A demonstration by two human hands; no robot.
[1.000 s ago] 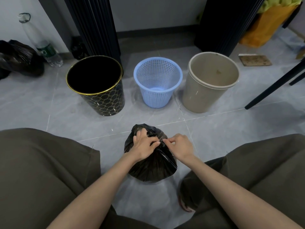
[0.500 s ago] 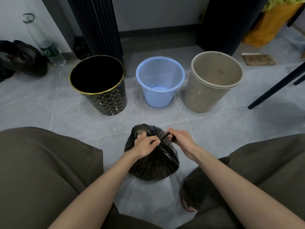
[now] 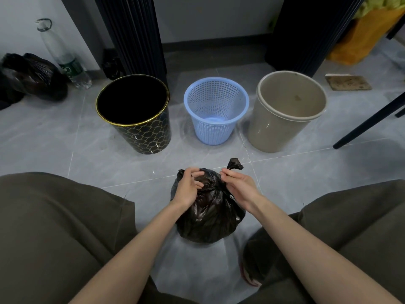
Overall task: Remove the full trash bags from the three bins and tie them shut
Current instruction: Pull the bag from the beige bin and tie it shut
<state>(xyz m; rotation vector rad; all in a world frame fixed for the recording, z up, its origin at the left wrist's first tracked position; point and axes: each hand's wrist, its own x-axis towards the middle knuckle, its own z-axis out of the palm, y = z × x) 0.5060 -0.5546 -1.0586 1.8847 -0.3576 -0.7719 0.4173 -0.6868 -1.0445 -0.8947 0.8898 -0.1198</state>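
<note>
Slumping against the wall at the far left is a heap of black bags, with a clear plastic bottle standing just to its right. Three bins stand in a row across the middle of the grey tiled floor, and no liner shows in any of them. The black bin, which has a gold rim, is on the left, the blue basket is in the middle and the beige bin is on the right.

Nearer than the row, and roughly in line with the blue basket, the trash bag sits full on the floor between the person's knees. Its neck is gathered into a twisted bunch at the top. The left hand sits at the left side of that bunch with its fingers curled over the plastic. Whether it actually grips any of the plastic cannot be told. The right hand is at the right side of the bunch. Its thumb and forefinger pinch a thin strip of the bag, and the loose end of that strip sticks up past the fingertips towards the bins.

A shoe shows under the right knee. At the far right a flat piece of cardboard lies on the tiles. An orange bag sits behind it, and a dark furniture leg slants across nearer than both.
</note>
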